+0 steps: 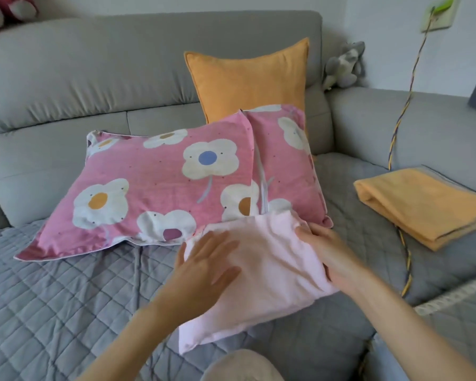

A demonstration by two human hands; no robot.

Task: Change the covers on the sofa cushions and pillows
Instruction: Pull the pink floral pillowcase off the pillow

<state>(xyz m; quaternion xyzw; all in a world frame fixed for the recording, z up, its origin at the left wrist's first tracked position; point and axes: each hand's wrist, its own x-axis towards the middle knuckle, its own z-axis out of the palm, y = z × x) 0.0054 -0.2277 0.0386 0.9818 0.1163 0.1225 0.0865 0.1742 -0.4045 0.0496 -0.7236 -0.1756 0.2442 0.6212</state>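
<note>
While pressing flat, spread left hand (204, 266) fingers on the pale pink pillow (259, 276), gripping its far edge with curled right hand (324, 251). Just beyond the fingertips, half inside the floral cover (162, 185). Folded orange cover (423, 204) right of the fingers seemingly still unused

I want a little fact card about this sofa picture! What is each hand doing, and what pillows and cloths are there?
left hand: left hand lies flat, fingers straight, on the pale pink pillow
right hand: right hand grips the pale pink pillow's right edge
flowered cover: pink pillowcase with white flowers, the pale pink pillow partly inside its open end
behind: orange square cushion leaning on the grey sofa back
at right: folded orange cloth on the quilted grey seat cover
</note>
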